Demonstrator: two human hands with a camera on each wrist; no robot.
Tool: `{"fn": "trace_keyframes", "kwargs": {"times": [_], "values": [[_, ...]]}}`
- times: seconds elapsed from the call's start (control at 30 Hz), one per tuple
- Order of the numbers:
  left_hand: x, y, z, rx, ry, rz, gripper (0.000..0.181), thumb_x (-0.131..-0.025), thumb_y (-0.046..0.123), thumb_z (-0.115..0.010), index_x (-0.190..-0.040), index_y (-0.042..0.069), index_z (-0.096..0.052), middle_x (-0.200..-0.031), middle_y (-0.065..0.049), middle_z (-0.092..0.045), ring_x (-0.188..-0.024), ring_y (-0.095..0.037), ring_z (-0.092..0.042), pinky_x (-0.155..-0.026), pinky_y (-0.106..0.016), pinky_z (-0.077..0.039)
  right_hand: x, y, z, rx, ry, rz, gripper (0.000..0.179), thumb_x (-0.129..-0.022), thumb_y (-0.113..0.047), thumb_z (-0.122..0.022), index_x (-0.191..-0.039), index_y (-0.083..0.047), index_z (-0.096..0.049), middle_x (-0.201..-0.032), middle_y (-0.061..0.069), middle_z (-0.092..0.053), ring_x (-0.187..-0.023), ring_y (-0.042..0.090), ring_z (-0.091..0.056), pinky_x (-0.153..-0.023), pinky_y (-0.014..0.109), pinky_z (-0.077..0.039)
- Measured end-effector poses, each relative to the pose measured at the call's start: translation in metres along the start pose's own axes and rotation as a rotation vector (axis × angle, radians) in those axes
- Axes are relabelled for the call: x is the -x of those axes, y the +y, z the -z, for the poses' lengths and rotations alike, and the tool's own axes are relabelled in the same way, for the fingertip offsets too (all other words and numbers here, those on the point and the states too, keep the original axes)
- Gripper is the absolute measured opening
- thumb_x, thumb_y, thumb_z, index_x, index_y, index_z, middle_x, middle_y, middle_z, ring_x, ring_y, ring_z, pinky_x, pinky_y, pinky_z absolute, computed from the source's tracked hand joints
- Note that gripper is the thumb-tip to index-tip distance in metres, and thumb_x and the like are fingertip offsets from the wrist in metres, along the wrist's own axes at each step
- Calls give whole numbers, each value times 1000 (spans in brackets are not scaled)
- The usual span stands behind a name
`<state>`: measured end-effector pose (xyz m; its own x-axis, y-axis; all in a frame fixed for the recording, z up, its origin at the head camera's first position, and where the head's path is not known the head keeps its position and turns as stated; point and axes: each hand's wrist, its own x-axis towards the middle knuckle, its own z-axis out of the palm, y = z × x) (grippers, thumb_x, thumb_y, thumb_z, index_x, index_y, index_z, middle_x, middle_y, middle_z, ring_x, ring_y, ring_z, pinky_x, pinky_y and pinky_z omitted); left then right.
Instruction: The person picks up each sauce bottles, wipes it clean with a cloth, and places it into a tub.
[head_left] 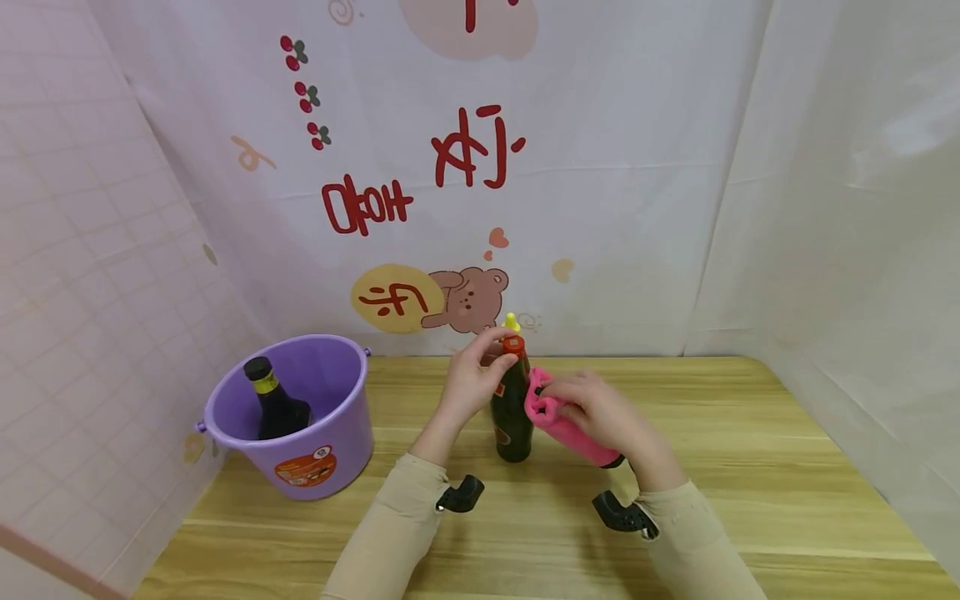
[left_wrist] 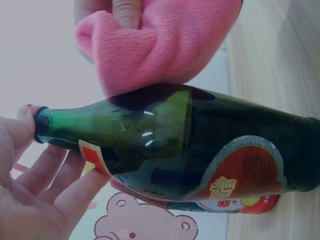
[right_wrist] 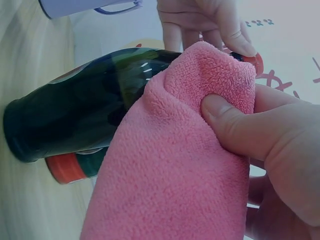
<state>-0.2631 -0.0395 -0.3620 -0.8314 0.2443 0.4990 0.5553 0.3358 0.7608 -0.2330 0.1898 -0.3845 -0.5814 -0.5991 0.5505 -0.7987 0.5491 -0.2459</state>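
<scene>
A left hand [head_left: 472,377], fingers clamped at the cap [head_left: 513,344], holds a green bottle [head_left: 513,421] upright on the surface [head_left: 765,467] as the right hand [head_left: 600,410] grips a pink cloth [head_left: 576,439] whose hard rub could topple it.

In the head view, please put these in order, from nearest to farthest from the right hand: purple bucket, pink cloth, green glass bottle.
1. Pink cloth, held in the right hand.
2. Green glass bottle, upright, just left of the cloth.
3. Purple bucket, far left.
</scene>
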Motion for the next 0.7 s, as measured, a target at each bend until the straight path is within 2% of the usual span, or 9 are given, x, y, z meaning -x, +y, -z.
{"fn": "trace_keyframes", "kwargs": {"times": [0.17, 0.47, 0.7], "values": [[0, 0, 0, -7, 5, 4, 34, -94, 18, -69, -127, 20, -61, -107, -8, -71, -94, -23, -68, -73, -35, -57, 7, 0, -5, 16, 4, 16, 25, -82, 4, -76, -101, -12, -72, -105, -1, -71, -99, 23, -65, -87, 43, -51], [1, 0, -1, -7, 12, 5, 33, -94, 19, -69, -127, 20, -62, -106, -8, -71, -93, -23, -68, -76, -38, -57, 19, 4, -16, 35, -24, -8, 26, -82, 3, -76, -103, -12, -73, -103, -1, -71, -95, 23, -66, -84, 43, -53], [1, 1, -1, -14, 16, 3, 32, -95, 19, -68, -127, 20, -62, -107, -8, -71, -94, -24, -68, -78, -39, -57, 23, 6, -25, 58, -33, 31, 27, -80, 5, -78, -100, -12, -73, -99, -1, -71, -87, 20, -66, -78, 41, -54]]}}
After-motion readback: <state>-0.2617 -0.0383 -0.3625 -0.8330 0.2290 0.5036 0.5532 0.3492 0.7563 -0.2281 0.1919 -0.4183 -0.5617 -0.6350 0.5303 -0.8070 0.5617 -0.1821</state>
